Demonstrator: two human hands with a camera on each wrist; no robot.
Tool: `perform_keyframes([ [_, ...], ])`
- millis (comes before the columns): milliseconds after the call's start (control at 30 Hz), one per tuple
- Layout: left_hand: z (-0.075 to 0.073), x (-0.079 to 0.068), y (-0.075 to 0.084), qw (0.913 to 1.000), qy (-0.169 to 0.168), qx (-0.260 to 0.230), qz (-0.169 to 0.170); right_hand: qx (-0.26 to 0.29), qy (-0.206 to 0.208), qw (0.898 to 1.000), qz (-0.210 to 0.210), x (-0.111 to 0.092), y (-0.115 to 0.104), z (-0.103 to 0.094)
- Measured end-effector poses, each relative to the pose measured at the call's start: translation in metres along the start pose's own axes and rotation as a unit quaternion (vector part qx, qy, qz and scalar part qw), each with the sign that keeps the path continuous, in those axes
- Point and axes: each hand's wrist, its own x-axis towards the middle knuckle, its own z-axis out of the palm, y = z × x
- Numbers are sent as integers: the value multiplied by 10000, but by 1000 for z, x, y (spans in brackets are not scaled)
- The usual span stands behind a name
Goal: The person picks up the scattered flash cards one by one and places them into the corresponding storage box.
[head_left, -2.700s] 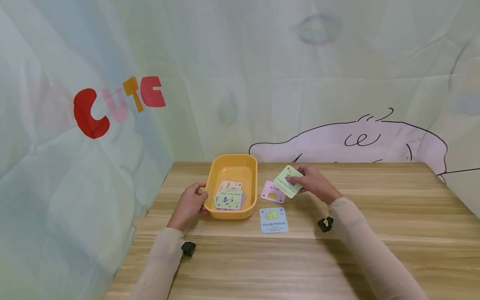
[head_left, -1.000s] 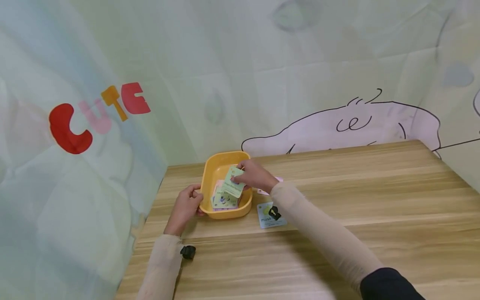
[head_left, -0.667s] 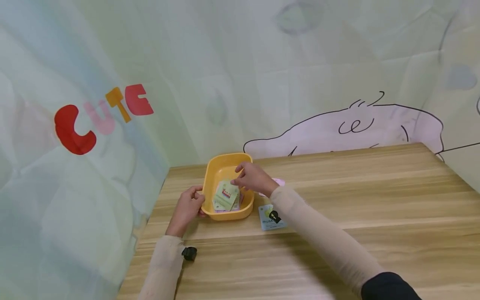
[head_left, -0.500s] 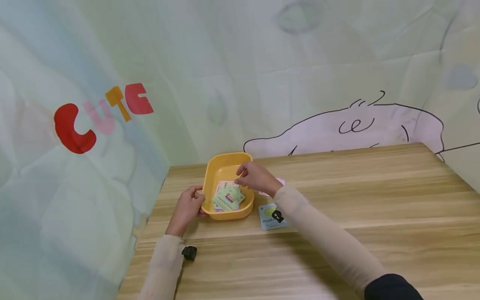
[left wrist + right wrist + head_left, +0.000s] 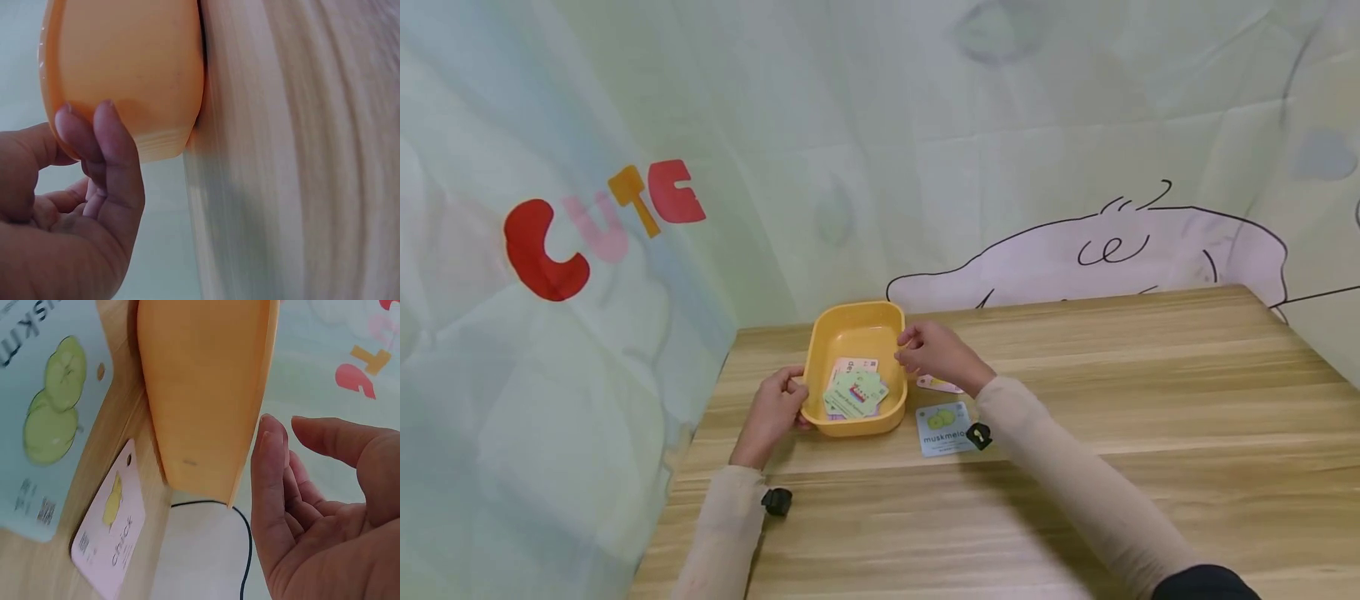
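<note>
My left hand (image 5: 772, 410) pinches the left rim of a yellow plastic bin (image 5: 859, 427); in the left wrist view its thumb and fingers (image 5: 115, 147) close over that edge. Several picture cards (image 5: 856, 394) lie overlapping inside the bin, a green one on top. By the bin's right rim hovers my right hand (image 5: 942, 354), thumb and fingers apart with nothing between them. Below it on the table is a pink chick card (image 5: 114, 519), partly hidden by the hand in the head view. A blue muskmelon card (image 5: 943, 429) lies nearer, beside the bin.
The wooden table (image 5: 1112, 375) reaches far to the right. Behind it hangs a printed cloth backdrop (image 5: 820, 167) with the letters CUTE at the left. A black wrist camera (image 5: 979, 436) overlaps the muskmelon card's corner.
My right hand carried the green card from above the table into the bin and let go of it there. It has since drawn back right to the rim. The left hand stays on the bin.
</note>
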Motion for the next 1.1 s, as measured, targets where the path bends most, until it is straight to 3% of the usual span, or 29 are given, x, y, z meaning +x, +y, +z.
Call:
perform_keyframes([
  [233, 1, -1, 1, 10000, 4, 28, -6, -53, -90, 9999, 29, -6, 12, -14],
  [467, 0, -1, -1, 9999, -16, -63, 87, -617, -246, 9978, -9, -13, 25, -24],
  [667, 0, -1, -1, 9999, -17, -76, 94, -1258, -425, 9911, -75, -23, 34, -29],
  [933, -1, 0, -1, 9999, -13, -69, 103, -1548, -863, 9841, 61, -35, 42, -30],
  [1100, -1, -1, 0, 9999, -50, -46, 99, -1838, -904, 9787, 119, -42, 47, -29],
])
